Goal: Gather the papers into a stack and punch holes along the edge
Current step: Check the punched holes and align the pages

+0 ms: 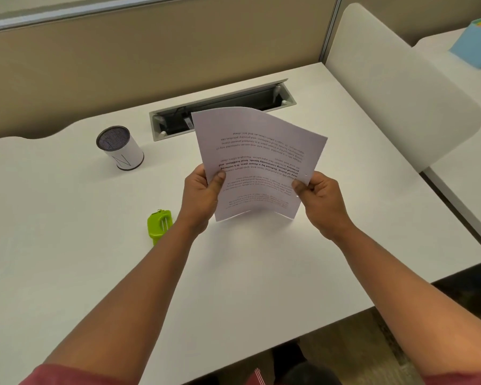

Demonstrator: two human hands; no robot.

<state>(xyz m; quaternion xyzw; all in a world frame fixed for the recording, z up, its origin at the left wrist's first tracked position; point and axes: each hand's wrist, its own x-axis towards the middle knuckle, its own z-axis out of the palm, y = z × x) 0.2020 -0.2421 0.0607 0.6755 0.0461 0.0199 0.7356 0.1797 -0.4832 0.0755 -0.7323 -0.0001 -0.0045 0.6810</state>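
Note:
I hold a stack of printed white papers [257,159] upright over the middle of the white desk [95,245], its lower edge resting on or just above the desk top. The text on the front sheet is upside down to me. My left hand [202,197] grips the stack's left edge, thumb on the front. On the right edge, my right hand [321,200] pinches the sheets. A small hole shows near the right edge by my right thumb. A green hole punch [159,226] lies on the desk to the left of my left wrist, untouched.
A white cylindrical cup with a dark mesh top [120,148] stands at the back left. An open cable tray slot [222,107] is set into the desk behind the papers. A white divider panel [395,87] bounds the right side; a blue box [476,43] sits beyond it.

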